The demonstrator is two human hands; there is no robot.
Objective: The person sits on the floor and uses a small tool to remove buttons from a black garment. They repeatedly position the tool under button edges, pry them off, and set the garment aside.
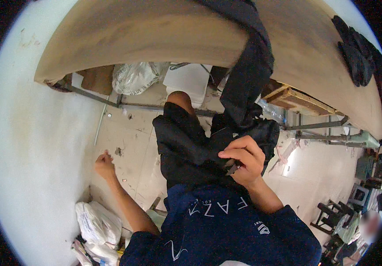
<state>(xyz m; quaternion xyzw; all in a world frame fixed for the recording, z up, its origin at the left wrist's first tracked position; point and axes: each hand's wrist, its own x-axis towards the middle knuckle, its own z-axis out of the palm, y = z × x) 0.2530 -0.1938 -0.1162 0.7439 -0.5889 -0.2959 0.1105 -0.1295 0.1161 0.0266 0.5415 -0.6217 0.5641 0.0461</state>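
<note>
My right hand [247, 162] is in front of my lap, its fingers curled round a small dark tool with a pointed blade [232, 169]; most of the tool is hidden in the palm. Out to the left, over the floor, my left hand [105, 166] is closed with its fingertips together; whatever may be in it is too small to make out. A long piece of black cloth [249, 66] runs from the table [146, 37] over its edge and down to my right knee, just beyond my right hand. It partly blends with my black shorts [182, 142].
Under the table are a clear plastic bag [137, 77], a white stack [188, 82], a wooden frame [295, 99] and metal bars [95, 94]. Black cloth pieces [355, 55] lie at the table's right. White sacks [95, 221] stand lower left, a dark stool [333, 215] lower right. Scraps litter the floor.
</note>
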